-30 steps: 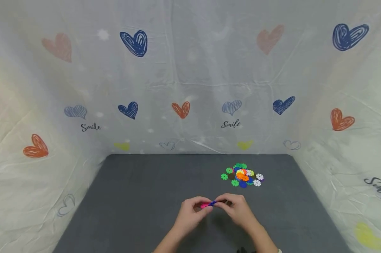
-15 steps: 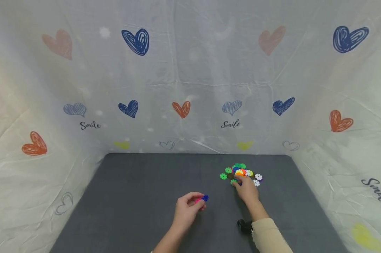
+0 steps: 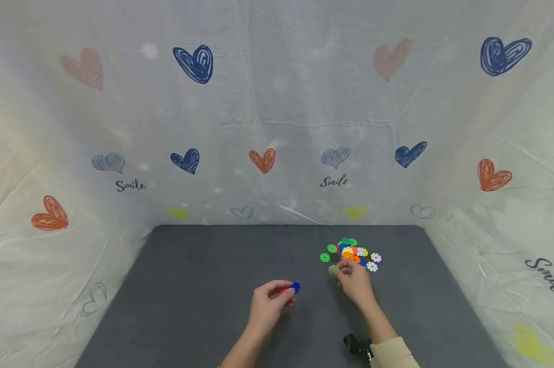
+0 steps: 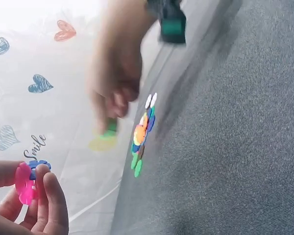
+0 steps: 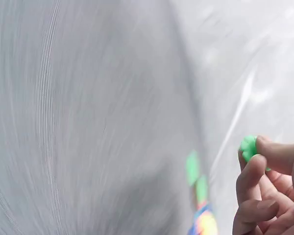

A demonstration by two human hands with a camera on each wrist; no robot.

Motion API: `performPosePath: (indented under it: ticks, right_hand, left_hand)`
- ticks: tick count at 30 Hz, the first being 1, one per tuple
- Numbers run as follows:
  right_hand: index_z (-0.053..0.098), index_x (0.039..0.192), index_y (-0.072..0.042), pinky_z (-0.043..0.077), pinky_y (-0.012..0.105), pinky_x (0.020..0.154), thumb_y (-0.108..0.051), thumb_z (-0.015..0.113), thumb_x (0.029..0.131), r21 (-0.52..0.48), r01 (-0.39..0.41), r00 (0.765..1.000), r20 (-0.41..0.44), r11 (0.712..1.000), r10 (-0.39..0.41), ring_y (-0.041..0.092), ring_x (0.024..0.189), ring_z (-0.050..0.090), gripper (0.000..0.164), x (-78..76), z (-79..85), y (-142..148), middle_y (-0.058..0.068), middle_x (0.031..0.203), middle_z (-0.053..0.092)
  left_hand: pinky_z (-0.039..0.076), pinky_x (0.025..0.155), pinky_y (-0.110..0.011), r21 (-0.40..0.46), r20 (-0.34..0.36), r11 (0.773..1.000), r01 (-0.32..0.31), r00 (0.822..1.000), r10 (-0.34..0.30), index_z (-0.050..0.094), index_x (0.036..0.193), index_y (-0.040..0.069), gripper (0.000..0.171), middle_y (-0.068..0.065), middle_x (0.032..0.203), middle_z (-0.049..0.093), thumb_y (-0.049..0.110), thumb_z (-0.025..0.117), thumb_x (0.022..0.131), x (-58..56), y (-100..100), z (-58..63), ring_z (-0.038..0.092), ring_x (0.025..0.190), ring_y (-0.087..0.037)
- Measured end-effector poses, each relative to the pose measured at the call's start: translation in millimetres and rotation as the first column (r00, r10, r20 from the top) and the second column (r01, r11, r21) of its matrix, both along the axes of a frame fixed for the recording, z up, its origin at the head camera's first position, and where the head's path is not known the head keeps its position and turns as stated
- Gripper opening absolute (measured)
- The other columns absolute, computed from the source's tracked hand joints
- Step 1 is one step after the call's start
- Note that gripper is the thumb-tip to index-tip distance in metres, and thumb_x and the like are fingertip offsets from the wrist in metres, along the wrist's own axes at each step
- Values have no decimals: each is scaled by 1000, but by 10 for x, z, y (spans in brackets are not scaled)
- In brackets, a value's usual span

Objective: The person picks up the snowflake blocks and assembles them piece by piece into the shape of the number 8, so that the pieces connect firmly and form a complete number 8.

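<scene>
A: Left side first?
B: Left hand (image 3: 266, 304) pinches a pink disc (image 4: 24, 183), blue disc (image 4: 39, 168) set against it at an angle. Looks slotted; fingers hide part of the joint. Pair is held up over the dark tabletop (image 3: 189, 286).
A: Handling?
B: Judging by looks: light, stiff plastic, notched rims. Not fragile. Smooth faces may slip, and twisting could pop the joint. I'd pinch across the pink's flat faces, near the rim, away from the blue.
A: Next along?
B: Right hand (image 3: 357, 283) pinches a green disc (image 5: 248, 148) between thumb and finger, at the near-left edge of the pile. Looks lifted. Same handling guess: thin and light, so fingertips on the faces near one edge, no hard squeeze.
A: Beyond that?
B: The pile (image 3: 350, 254) itself, just past the right fingers: mixed colours, overlapping, partly covered by the hand. White discs (image 3: 372, 267) at its right.
</scene>
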State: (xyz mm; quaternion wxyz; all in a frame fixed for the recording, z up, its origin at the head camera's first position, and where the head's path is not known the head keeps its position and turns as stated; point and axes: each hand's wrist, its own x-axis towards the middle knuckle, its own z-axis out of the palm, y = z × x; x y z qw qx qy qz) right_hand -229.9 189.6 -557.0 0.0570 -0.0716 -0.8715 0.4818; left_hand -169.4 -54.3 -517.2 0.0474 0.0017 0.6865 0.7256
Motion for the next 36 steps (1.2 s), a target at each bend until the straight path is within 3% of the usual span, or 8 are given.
performPosePath:
  ticks: [2, 7, 13, 19, 25, 31, 36]
  right_hand:
    - [66, 100, -5, 45, 27, 54, -27, 75, 93, -115, -29, 999, -16, 993, 27, 19, 56, 57, 24, 144, 119, -93, 12, 67, 65]
    - [70, 102, -8, 44, 25, 52, -24, 74, 93, -284, -70, 997, -46, 956, 59, 21, 55, 55, 19, 429, 327, -332, 10, 64, 64]
    - [70, 101, -6, 42, 23, 45, -19, 75, 93, -412, -118, 992, -80, 903, 93, 23, 49, 54, 16, 576, 431, -580, 6, 63, 64]
    - [70, 98, -8, 42, 23, 47, -17, 74, 93, -403, -165, 986, -98, 900, 136, 24, 48, 53, 12, 586, 439, -683, 6, 62, 64]
    - [72, 94, -8, 44, 23, 48, -15, 74, 92, -391, -181, 983, -109, 903, 150, 15, 48, 52, 8, 556, 427, -679, 6, 65, 66]
    - [73, 93, -6, 43, 22, 46, -15, 76, 91, -387, -200, 978, -136, 900, 159, 13, 48, 52, 9, 570, 438, -667, 6, 64, 65]
    - [74, 92, -7, 41, 21, 45, -12, 75, 91, -371, -200, 976, -158, 907, 151, 22, 48, 54, 6, 586, 424, -655, 11, 68, 68]
  left_hand:
    - [61, 72, -28, -2, 5, 1000, -10, 1000, 10, 73, 102, -2, 18, -22, 95, 73, 12, 75, 92, -3, 1, 0, 72, 78, -24]
    - [61, 71, -28, 11, -1, 1000, -11, 1000, 11, 73, 103, -3, 20, -24, 97, 72, 13, 75, 92, -9, 6, -10, 73, 75, -23]
    - [61, 72, -28, 17, -33, 1000, 5, 999, -4, 73, 103, -4, 21, -20, 93, 74, 14, 75, 92, -8, -12, -11, 73, 73, -17]
    - [61, 75, -27, -27, -62, 999, 43, 997, -45, 75, 101, 0, 19, -23, 95, 73, 16, 76, 91, -14, -41, -16, 73, 76, -19]
    - [61, 74, -30, -120, -138, 989, 91, 985, -108, 77, 97, 6, 11, -13, 86, 75, 15, 76, 91, -15, -52, -18, 72, 76, -16]
    - [60, 70, -26, -169, -249, 985, 24, 966, -66, 79, 92, 9, 4, -8, 85, 76, 11, 78, 88, -1, -6, -59, 73, 74, -13]
    - [60, 68, -25, -167, -320, 985, -37, 947, -18, 79, 89, 8, 5, -6, 85, 75, 4, 78, 86, 23, 51, -105, 73, 72, -18]
